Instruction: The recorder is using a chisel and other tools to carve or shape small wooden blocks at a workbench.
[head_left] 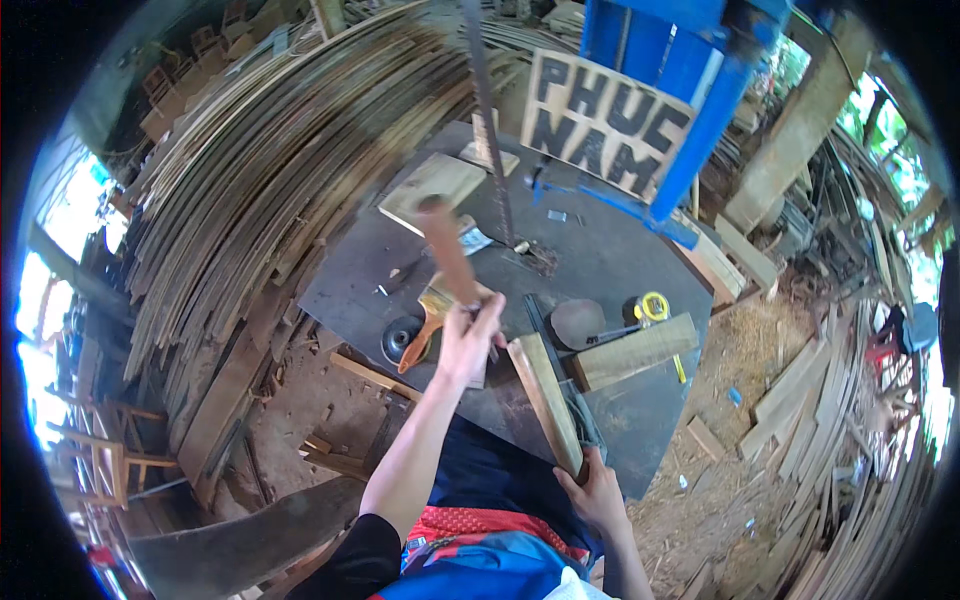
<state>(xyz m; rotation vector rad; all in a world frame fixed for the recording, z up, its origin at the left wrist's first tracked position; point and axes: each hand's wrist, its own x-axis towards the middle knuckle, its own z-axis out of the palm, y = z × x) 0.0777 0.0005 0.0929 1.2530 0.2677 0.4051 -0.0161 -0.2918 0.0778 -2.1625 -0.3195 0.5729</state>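
Note:
My left hand (468,340) is closed round a brown wooden handle (448,250), round-ended and blurred by motion. It points up and away over the dark tabletop (340,270); what lies at its lower end is mostly hidden by my fingers. Nearer to me, my right hand (597,492) grips the near end of a squared wood block (545,400), which slants away to the left. A dark metal bar (537,318) lies along the block's right side. Beside my left hand are an orange-handled brush (418,342) and a round black disc (398,335).
Right of the block lie another wood piece (640,352), a dark round plate (577,322) and a yellow tape measure (652,307). Boards (432,190) rest at the table's far side, near a blue metal frame (700,140) with a lettered sign (605,120). Long planks (260,150) are stacked left.

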